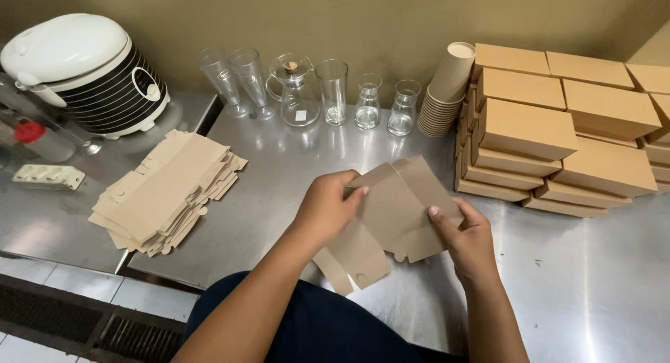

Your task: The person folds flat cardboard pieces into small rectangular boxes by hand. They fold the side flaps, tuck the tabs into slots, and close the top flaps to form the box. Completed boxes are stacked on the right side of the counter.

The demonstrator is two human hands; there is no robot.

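Note:
A flat brown cardboard box blank (391, 213) is held above the steel counter (279, 168), partly folded, with flaps hanging toward me. My left hand (326, 208) grips its left edge, thumb on the top face. My right hand (466, 236) pinches its right lower corner. A pile of unfolded flat blanks (167, 192) lies on the counter to the left of my hands.
Stacked folded brown boxes (558, 136) fill the right back of the counter, with a leaning stack of paper cups (445, 91) beside them. Several glasses and glass carafes (307, 91) line the wall. A white rice cooker (84, 73) sits at the far left.

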